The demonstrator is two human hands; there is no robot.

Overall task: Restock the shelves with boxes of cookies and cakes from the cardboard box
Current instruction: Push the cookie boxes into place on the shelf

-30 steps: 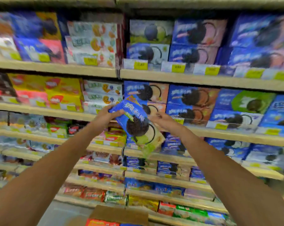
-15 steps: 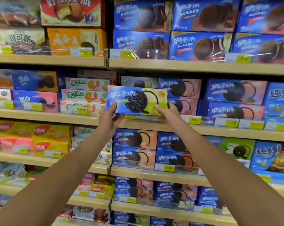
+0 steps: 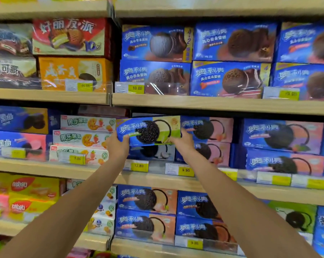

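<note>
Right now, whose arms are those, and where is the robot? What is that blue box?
There is no robot. A person wears a camera on their head, so you see their own two arms. The left hand and right hand each grip one end of a cookie box, held level at the middle shelf, just above a white-and-blue box. The shelves are full of cookie boxes, with yellow price tags along the edges.
</note>
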